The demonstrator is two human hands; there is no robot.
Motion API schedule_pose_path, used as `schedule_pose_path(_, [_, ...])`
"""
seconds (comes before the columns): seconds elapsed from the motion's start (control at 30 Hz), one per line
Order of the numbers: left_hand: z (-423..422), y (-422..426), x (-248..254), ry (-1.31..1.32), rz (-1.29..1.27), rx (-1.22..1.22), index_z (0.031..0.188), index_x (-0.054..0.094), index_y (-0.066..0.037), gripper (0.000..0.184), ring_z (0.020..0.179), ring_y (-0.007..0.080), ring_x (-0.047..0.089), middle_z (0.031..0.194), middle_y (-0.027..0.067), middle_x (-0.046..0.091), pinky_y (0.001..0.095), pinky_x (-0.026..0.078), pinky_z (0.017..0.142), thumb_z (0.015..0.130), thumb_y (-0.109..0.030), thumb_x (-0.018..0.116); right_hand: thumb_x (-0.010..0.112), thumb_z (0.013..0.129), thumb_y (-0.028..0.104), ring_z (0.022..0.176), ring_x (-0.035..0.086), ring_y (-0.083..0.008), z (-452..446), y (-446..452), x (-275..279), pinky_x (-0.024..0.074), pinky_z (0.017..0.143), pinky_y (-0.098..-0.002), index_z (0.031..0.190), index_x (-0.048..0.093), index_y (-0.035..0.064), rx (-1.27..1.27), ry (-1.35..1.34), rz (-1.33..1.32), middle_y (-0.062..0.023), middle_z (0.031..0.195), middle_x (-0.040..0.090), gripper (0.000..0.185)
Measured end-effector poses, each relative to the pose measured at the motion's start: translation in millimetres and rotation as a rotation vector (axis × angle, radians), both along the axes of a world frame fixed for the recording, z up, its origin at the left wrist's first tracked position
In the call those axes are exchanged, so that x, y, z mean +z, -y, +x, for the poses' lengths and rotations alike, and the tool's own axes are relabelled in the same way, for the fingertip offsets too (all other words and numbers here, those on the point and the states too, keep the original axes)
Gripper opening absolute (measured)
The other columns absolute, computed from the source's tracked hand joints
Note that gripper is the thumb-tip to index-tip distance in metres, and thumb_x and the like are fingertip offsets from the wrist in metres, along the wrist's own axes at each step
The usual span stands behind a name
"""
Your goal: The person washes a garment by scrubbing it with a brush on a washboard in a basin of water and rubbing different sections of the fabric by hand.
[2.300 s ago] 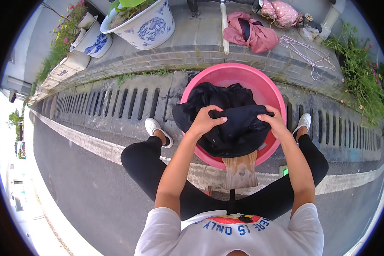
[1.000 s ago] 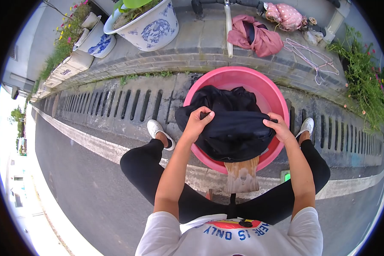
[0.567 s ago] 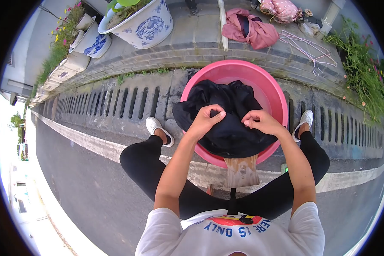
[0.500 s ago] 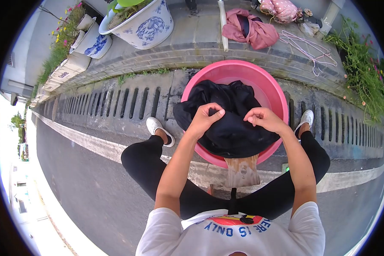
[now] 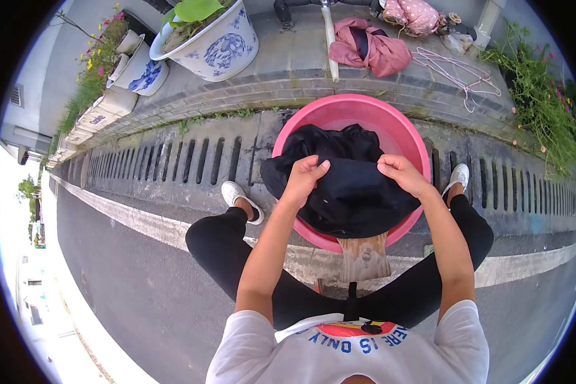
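Note:
A black garment (image 5: 355, 198) lies bunched in a pink plastic basin (image 5: 400, 121), and part of it drapes over the left rim. My left hand (image 5: 305, 177) pinches the cloth at its upper left. On the other side, my right hand (image 5: 402, 173) grips it between thumb and fingers. Between the two hands a stretch of the cloth is pulled fairly flat. Under the garment's near side, the end of a wooden washboard (image 5: 365, 259) sticks out over the basin's front rim. Some whitish water shows at the back of the basin.
A drain grating (image 5: 201, 157) runs beneath the basin, beside a low brick step (image 5: 288, 89). On the step are a blue-and-white flowerpot (image 5: 217, 48), a pink cloth (image 5: 381, 54) and wire hangers (image 5: 457, 70). Flowering plants (image 5: 534, 109) grow at right.
My hands have spread slightly apart, drawing the cloth between them flatter. My right hand has shifted a little right and up. The basin stays in place; the view has tilted slightly.

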State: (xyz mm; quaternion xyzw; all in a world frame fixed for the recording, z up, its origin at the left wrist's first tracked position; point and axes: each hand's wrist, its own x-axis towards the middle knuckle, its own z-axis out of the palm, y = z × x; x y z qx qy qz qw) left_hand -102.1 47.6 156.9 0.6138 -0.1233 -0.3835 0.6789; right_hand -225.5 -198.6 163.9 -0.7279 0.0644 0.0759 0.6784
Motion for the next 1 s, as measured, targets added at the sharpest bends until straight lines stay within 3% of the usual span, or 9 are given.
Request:
schedule_pose_path(0.2, [-5.7,11.2,-2.1,-0.018,-0.231,0.155,0.086,0.062,-0.003,0.014,0.068,0.0022,0.051,0.077,-0.0046,0.06,0.0193,0.044,0.065,0.093,-0.014,0.058,0.054,0.095,0.019,0.075,0.04,-0.0025,2.4,-0.9,-3.3,0.0367,0.069,-0.0211,0.082,0.054,0.0051,-0.036,0.065,-0.034,0.0082,0.075,0.044,0.019])
schedule_pose_path(0.5, [-1.0,16.0,-0.3,0.018,-0.25,0.214,0.086,0.062,-0.003,0.016,0.07,0.0023,0.052,0.079,-0.0038,0.06,0.0191,0.043,0.066,0.093,-0.016,0.058,0.054,0.095,0.022,0.073,0.039,-0.0021,6.8,1.4,-2.8,0.0362,0.067,-0.0204,0.082,0.054,0.0054,0.007,0.062,0.073,0.0088,0.075,0.043,0.021])
schedule_pose_path(0.7, [-1.4,23.4,4.4,-0.007,-0.268,0.26,0.082,0.058,-0.005,0.016,0.069,0.0016,0.049,0.076,-0.006,0.056,0.0189,0.042,0.064,0.094,-0.016,0.056,0.056,0.094,0.023,0.08,0.047,-0.0025,10.7,-3.9,10.5,0.0406,0.073,-0.0211,0.087,0.058,0.0045,0.013,-0.061,0.219,0.007,0.079,0.052,0.019])
schedule_pose_path(0.8, [0.7,25.9,-2.0,-0.006,-0.258,0.27,0.078,0.054,-0.007,0.02,0.067,0.0008,0.045,0.073,-0.0079,0.051,0.0185,0.04,0.062,0.095,-0.016,0.055,0.058,0.093,0.022,0.085,0.05,-0.0046,11.3,-2.1,5.1,0.0418,0.077,-0.0226,0.092,0.059,0.0041,0.113,0.022,-0.025,0.0051,0.084,0.055,0.018])
schedule_pose_path(0.93, [-2.2,29.3,1.9,0.091,-0.234,0.272,0.077,0.052,-0.008,0.021,0.067,0.0002,0.042,0.072,-0.0083,0.049,0.018,0.038,0.061,0.096,-0.017,0.054,0.056,0.093,0.018,0.084,0.048,-0.006,17.2,-7.9,5.3,0.0413,0.077,-0.0237,0.096,0.056,0.0039,-0.131,0.113,0.133,0.0037,0.088,0.054,0.015])
schedule_pose_path(1.0, [-4.9,33.9,2.1,0.12,-0.237,0.304,0.078,0.052,-0.008,0.021,0.067,0.0002,0.042,0.072,-0.0082,0.049,0.0177,0.038,0.061,0.096,-0.017,0.053,0.055,0.094,0.018,0.084,0.047,-0.0059,22.7,-18.8,-5.0,0.0407,0.076,-0.0239,0.094,0.055,0.0032,-0.255,0.189,0.074,0.0028,0.087,0.054,0.015])
